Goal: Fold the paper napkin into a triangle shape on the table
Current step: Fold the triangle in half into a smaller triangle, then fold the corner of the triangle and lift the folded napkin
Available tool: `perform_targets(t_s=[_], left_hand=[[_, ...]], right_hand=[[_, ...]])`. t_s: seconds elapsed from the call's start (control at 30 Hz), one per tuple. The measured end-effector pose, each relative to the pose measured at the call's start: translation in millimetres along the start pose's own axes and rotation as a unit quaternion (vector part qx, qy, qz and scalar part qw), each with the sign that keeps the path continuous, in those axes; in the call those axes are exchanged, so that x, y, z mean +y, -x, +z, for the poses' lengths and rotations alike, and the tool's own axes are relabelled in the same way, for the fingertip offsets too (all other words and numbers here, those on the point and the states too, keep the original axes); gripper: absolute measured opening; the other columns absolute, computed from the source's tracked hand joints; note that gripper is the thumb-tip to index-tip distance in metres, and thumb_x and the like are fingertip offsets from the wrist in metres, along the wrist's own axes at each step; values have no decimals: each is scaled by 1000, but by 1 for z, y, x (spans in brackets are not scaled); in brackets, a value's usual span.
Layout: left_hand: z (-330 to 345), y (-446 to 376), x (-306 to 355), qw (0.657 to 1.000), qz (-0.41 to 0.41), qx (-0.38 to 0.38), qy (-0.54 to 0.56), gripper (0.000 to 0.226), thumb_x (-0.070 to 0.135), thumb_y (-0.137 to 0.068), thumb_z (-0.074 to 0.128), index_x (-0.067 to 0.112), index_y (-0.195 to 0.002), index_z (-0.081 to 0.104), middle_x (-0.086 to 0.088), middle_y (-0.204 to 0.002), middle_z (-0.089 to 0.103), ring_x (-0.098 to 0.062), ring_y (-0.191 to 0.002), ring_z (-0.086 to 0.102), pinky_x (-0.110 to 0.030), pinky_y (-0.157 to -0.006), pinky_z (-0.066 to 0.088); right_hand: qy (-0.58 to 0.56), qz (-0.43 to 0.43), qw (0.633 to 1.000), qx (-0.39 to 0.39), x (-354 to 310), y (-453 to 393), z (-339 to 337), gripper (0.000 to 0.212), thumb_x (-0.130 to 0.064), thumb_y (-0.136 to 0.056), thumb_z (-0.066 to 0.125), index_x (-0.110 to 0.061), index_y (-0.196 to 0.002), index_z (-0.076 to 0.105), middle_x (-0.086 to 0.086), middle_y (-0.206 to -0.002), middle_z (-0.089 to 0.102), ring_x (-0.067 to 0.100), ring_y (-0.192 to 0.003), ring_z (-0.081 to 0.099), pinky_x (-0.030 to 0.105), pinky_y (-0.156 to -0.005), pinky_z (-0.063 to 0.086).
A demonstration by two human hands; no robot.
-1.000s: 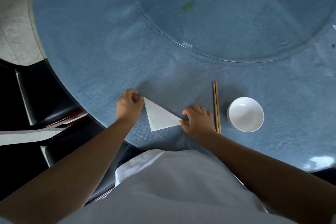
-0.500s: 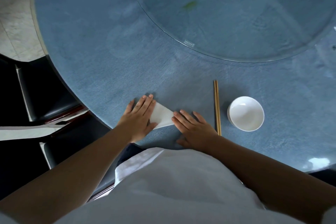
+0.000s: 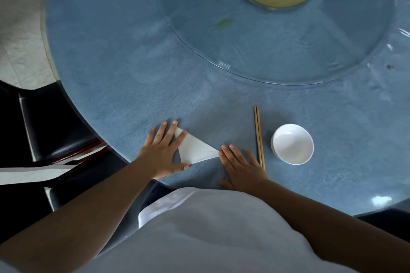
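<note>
Left hand [image 3: 160, 153] flat on napkin [image 3: 195, 148]; right hand [image 3: 243, 167] beside.

Left hand [image 3: 163, 153]: flat, palm down, fingers spread and pointing away from the body.
Right hand [image 3: 243, 167]: flat, palm down, fingers extended.
Forearms: bare, both reaching forward, converging toward the middle.

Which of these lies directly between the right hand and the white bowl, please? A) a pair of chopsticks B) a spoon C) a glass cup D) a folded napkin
A: the pair of chopsticks lies on the table beside the right hand, with the white bowl on its far side; the napkin lies on the hand's other side.
</note>
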State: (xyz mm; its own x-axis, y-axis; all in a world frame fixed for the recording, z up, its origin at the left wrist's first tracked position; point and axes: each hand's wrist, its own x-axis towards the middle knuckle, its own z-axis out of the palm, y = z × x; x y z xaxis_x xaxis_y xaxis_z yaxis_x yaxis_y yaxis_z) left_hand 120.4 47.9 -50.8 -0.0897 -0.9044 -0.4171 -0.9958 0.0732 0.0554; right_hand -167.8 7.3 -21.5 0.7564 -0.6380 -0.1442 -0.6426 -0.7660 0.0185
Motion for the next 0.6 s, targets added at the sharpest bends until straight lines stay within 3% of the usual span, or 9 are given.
perform_targets(t_s=[0.33,0.47,0.53,0.6], left_hand=[[-5,0,1,999,-27,-32,28,116,97,-63,17,32,-143,-35,3,-149,-47,-21,-135,-44,-51,-114,-16],[-12,8,6,995,-58,14,82,116,88,-69,39,27,-151,-17,-4,-161,-21,-26,-148,-16,-49,-118,-1],[-16,15,15,983,-108,62,138,100,72,-80,49,20,-153,3,-7,-162,5,-30,-146,10,-49,-116,16],[-19,21,25,947,-181,95,249,78,52,-88,55,16,-149,24,-9,-152,31,-31,-134,34,-47,-108,32]], right_hand=[[-13,41,996,-74,-1,5,-1,81,-63,-77,58,-11,-138,48,7,-147,45,23,-134,41,48,-102,39],[-80,47,987,-128,2,-1,3,80,-57,-85,47,-16,-149,23,2,-160,16,19,-145,15,48,-112,16],[-94,61,986,-123,2,-4,4,78,-55,-84,49,-18,-147,24,0,-159,18,17,-144,15,46,-112,13],[-107,80,985,-111,0,-8,2,75,-52,-81,54,-20,-144,29,0,-156,26,18,-141,21,44,-110,16]])
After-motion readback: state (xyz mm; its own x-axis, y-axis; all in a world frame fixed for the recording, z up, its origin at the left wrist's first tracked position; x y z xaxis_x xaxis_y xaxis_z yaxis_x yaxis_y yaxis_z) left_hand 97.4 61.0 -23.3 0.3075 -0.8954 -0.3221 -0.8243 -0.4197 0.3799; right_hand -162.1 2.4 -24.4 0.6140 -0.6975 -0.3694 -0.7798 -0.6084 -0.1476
